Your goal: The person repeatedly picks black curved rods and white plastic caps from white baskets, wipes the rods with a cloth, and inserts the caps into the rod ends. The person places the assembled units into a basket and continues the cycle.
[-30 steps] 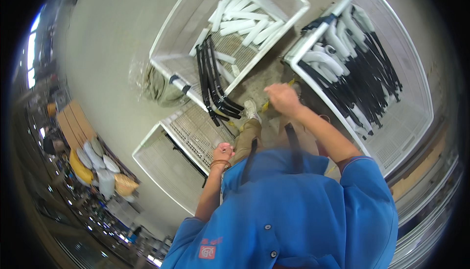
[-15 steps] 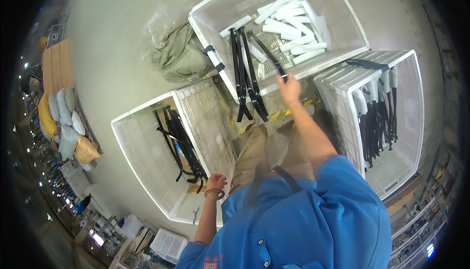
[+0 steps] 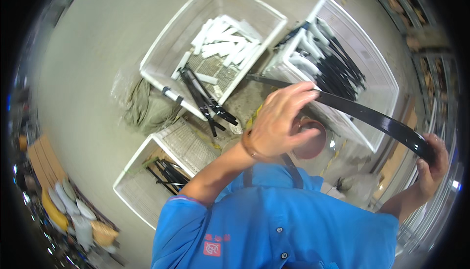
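A long, glossy black curved bar (image 3: 372, 115) stretches across in front of me, broad at its right end and thin toward the crates. My right hand (image 3: 433, 167) is closed round the broad end, far to the right. Over the middle of the bar is my left hand (image 3: 281, 122), fingers stretched out and thumb apart. Its fingertips overlap the bar; whether they press on it I cannot tell. More black bars (image 3: 205, 100) lean over the near rim of the middle crate (image 3: 178, 21), beside white foam-like sleeves (image 3: 223, 38).
The right crate (image 3: 387, 80) holds several black bars (image 3: 338, 68) with white-wrapped ends. Another white crate (image 3: 132, 183) at lower left contains black bars. Grey-green cloth (image 3: 149, 105) lies beside the middle crate. Behind my left hand stands a round reddish-brown object (image 3: 313, 139). Shelving lines the right.
My right hand has brought the black bar from the middle crate out to the right. My left hand has risen from the left crate to the bar. The view has turned right.
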`<state>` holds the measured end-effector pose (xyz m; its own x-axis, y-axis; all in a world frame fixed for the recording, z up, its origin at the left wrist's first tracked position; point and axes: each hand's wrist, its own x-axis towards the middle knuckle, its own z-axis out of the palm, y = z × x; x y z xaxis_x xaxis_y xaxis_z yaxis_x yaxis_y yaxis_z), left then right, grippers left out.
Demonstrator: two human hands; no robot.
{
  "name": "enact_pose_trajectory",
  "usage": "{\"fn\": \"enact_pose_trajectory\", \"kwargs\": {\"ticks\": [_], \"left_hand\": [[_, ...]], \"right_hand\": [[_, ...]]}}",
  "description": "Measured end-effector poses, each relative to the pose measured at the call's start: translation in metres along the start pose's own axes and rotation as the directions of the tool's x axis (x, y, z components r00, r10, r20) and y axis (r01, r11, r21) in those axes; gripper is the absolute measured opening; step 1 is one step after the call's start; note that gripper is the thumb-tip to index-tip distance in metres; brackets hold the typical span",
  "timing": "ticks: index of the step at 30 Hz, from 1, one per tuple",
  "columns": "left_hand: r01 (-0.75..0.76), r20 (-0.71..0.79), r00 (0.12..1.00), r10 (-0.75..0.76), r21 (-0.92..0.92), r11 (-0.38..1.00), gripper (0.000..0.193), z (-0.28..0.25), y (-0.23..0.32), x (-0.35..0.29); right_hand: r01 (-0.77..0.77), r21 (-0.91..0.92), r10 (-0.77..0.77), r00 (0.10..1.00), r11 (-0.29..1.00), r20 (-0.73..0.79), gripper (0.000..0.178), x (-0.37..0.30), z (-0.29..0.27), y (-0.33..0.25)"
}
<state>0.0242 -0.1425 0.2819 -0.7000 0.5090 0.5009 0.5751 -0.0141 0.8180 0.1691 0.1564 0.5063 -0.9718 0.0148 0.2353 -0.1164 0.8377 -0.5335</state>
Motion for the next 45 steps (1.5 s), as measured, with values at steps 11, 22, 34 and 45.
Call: {"fn": "enact_pose_trajectory", "kwargs": {"ticks": [11,22,34,45], "left_hand": [[0.188,0.628,0.728,-0.276,0.205,0.961,0.036,0.204,-0.089,-0.070],[0.882,0.171,0.424,-0.890,0.146,0.448,0.021,0.281,-0.203,-0.179],[0.755,-0.029,0.645,-0.764,-0.130,0.642,0.044,0.286,-0.213,-0.200],[0.897,-0.051,0.224,-0.973,-0.380,0.227,0.041,0.294,-0.200,-0.213]], "right_hand": [[0.165,-0.021,-0.160,0.978,0.986,0.136,0.042,-0.118,0.223,0.201],[-0.905,-0.058,0.847,0.371,0.422,0.382,0.020,-0.463,0.508,0.479],[-0.961,-0.260,0.916,-0.023,0.090,0.401,0.045,-0.531,0.779,0.656],[-0.870,-0.366,0.841,0.096,0.331,0.533,0.045,-0.475,0.627,0.616]]}}
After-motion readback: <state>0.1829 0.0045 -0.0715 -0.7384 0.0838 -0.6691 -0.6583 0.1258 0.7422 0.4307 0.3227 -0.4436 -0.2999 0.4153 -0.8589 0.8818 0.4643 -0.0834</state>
